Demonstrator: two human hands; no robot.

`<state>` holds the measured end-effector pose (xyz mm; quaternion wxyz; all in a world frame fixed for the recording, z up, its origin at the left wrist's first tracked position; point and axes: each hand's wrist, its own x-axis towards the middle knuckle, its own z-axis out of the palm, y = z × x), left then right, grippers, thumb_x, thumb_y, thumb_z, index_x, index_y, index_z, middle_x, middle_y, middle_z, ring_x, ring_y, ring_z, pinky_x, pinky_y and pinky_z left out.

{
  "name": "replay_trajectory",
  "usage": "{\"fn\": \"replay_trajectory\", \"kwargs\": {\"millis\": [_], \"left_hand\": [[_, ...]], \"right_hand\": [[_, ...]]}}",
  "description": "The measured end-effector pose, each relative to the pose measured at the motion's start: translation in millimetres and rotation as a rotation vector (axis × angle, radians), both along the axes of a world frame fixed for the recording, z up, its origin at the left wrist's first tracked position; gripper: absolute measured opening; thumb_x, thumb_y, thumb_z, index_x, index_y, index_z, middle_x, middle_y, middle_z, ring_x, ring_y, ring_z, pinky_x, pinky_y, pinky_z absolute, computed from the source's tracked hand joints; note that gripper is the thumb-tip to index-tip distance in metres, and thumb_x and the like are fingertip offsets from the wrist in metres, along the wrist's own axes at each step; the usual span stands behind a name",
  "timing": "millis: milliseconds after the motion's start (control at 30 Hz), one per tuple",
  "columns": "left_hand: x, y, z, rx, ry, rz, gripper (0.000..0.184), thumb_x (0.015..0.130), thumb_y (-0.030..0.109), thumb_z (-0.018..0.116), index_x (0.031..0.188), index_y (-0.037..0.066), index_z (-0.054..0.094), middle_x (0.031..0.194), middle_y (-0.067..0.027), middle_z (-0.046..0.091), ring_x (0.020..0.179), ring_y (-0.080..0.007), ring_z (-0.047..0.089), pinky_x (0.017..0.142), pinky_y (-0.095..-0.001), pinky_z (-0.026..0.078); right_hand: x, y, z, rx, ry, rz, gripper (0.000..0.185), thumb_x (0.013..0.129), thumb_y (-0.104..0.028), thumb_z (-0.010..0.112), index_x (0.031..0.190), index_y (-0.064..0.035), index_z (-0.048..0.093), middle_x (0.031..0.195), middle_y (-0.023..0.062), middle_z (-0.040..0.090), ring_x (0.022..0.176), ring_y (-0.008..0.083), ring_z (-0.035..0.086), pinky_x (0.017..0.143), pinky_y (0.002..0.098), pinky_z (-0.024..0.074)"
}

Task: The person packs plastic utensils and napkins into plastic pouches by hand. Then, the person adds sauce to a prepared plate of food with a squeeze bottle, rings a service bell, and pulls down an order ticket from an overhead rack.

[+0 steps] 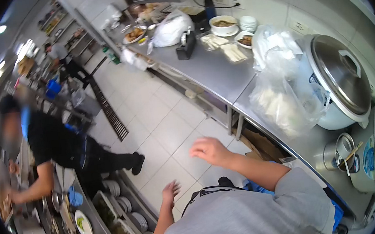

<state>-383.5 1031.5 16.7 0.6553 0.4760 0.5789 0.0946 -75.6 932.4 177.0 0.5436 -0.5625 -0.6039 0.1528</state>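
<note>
Above the tiled floor, my left hand (171, 192) hangs with its fingers apart and nothing visible in it. My right hand (209, 151) is raised in front of my body, its fingers loosely bent, also with nothing visible in it. Neither hand touches anything. Nearest to my right hand is the steel counter (244, 93). On it sit a clear plastic bag (281, 100) with pale contents and a large white pot (314, 81) with a metal lid (340, 73).
A person in black (57, 135) works at the left counter; another person (60, 55) stands farther back. A floor drain grate (106, 107) runs along the aisle. The right counter holds a bowl of food (223, 24), stacked small dishes (248, 23) and a metal container (331, 156). An oval plate (84, 228) lies left.
</note>
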Motion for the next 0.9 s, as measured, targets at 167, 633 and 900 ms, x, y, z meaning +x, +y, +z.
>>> {"fn": "replay_trajectory", "kwargs": {"millis": [167,633,900], "left_hand": [[-158.5,87.0,-141.1,0.383,0.834,-0.895,0.041,0.090,0.037,0.051,0.100,0.000,0.065,0.094,-0.0161,0.067,0.090,-0.0248,0.062,0.080,-0.0369,0.047],[81.8,427.8,-132.6,0.627,0.543,-0.886,0.043,0.087,0.039,0.052,0.105,0.002,0.065,0.103,-0.0207,0.065,0.101,-0.0373,0.059,0.090,-0.0421,0.046],[201.9,504.7,-128.7,0.557,0.253,-0.889,0.037,0.085,0.034,0.057,0.107,0.005,0.065,0.099,-0.0183,0.066,0.092,-0.0325,0.063,0.082,-0.0382,0.049]], "right_hand": [[75.2,28.0,72.4,0.237,0.191,-0.448,0.015,0.073,0.003,0.071,0.087,-0.0022,0.066,0.080,0.0083,0.064,0.070,0.0175,0.060,0.065,0.0282,0.0468],[79.7,275.3,81.2,0.408,0.418,-0.478,0.008,0.079,0.008,0.065,0.086,0.0036,0.064,0.081,0.0124,0.066,0.070,0.0155,0.063,0.064,0.0256,0.0512],[155.1,401.3,54.6,0.216,0.247,-0.447,0.020,0.069,0.005,0.076,0.074,-0.0025,0.058,0.070,0.0051,0.062,0.066,0.0106,0.059,0.061,0.0241,0.0483]]}}
